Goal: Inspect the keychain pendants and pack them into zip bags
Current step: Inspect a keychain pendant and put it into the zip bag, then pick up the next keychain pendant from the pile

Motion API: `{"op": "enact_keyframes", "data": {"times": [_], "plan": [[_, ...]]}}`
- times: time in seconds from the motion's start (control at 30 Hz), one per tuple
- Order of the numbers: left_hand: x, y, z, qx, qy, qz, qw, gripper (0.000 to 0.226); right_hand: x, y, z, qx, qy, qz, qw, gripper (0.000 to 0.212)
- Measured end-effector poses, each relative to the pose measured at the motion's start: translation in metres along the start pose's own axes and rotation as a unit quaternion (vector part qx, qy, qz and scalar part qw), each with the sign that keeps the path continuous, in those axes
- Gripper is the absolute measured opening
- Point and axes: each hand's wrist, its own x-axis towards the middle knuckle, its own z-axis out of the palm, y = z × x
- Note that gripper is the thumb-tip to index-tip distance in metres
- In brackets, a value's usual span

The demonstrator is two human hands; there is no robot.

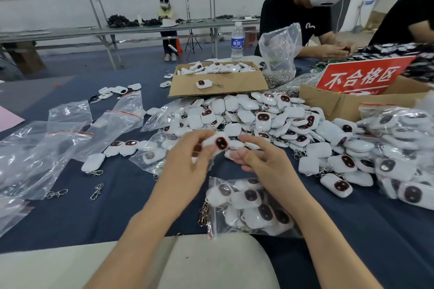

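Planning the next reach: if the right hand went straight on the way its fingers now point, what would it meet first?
Most likely the pendant gripped in the left hand. The right hand points left and slightly away from the body, straight at it. The depth between them is unclear.

Left lie empty bags (70, 129); pendant pile (270, 119) sits behind filled zip bag (249, 206).

Pendants (270, 119): white shells, dark oval face with a thin red ring round it. Zip bags (117, 115): clear, with a red strip along the seal. Surface (94, 216): plain navy cloth. Boxes (218, 87): brown cardboard. Sign (361, 76): red with white characters. Clasps (96, 191): silver. Bottle (237, 42): clear, blue label, white cap. Sheet (9, 118) at left edge: pink.
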Motion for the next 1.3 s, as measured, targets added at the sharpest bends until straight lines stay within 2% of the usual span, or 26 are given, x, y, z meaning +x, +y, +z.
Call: {"op": "enact_keyframes", "data": {"times": [0.07, 0.17, 0.3, 0.37, 0.43, 0.57, 0.67, 0.73, 0.83, 0.93, 1.03, 1.1, 1.2, 1.3], "plan": [[-0.01, -0.004, -0.027, 0.011, 0.001, -0.049, 0.999, 0.021, 0.0, -0.011, -0.001, -0.014, 0.02, -0.026, 0.999, 0.021], [-0.04, -0.011, -0.055, 0.007, -0.077, -0.141, 0.987, 0.019, -0.002, -0.025, -0.001, -0.103, 0.01, -0.066, 0.992, 0.028], [-0.066, -0.009, -0.053, -0.032, -0.117, -0.199, 0.972, 0.008, -0.011, -0.03, 0.015, -0.284, -0.13, -0.048, 0.949, 0.041], [-0.067, -0.003, -0.046, -0.049, -0.135, -0.211, 0.967, 0.005, -0.015, -0.028, 0.023, -0.334, -0.182, -0.021, 0.925, 0.043], [-0.065, 0.004, -0.037, -0.074, -0.149, -0.219, 0.961, 0.005, -0.017, -0.028, 0.025, -0.351, -0.198, -0.013, 0.915, 0.04], [-0.063, 0.014, -0.019, -0.047, -0.169, -0.222, 0.959, 0.015, -0.017, -0.024, 0.022, -0.306, -0.169, 0.003, 0.937, 0.032], [-0.07, 0.02, -0.007, -0.065, -0.137, -0.222, 0.963, 0.025, -0.017, -0.018, 0.022, -0.288, -0.15, 0.001, 0.946, 0.03], [-0.076, 0.022, -0.001, -0.038, -0.119, -0.2, 0.972, 0.034, -0.015, -0.018, 0.021, -0.244, -0.129, -0.003, 0.961, 0.028], [-0.083, 0.02, -0.001, -0.066, -0.098, -0.189, 0.975, 0.036, -0.01, -0.021, 0.011, -0.155, -0.061, -0.012, 0.986, 0.027], [-0.085, 0.015, -0.009, -0.065, -0.053, -0.173, 0.981, 0.026, -0.004, -0.019, -0.003, -0.048, 0.022, 0.015, 0.999, 0.029], [-0.079, 0.01, -0.022, -0.062, 0.013, -0.163, 0.985, 0.031, 0.001, -0.013, -0.012, 0.048, 0.081, 0.066, 0.993, 0.027], [-0.067, 0.003, -0.028, -0.039, 0.029, -0.156, 0.987, 0.031, 0.005, -0.009, -0.015, 0.104, 0.102, 0.107, 0.984, 0.021], [-0.039, -0.005, -0.026, -0.01, 0.017, -0.148, 0.989, 0.025, 0.01, -0.004, -0.017, 0.203, 0.131, 0.15, 0.959, 0.023], [-0.001, -0.009, -0.005, 0.04, -0.027, -0.106, 0.993, 0.02, 0.013, 0.002, -0.02, 0.298, 0.157, 0.181, 0.924, 0.032]]}}
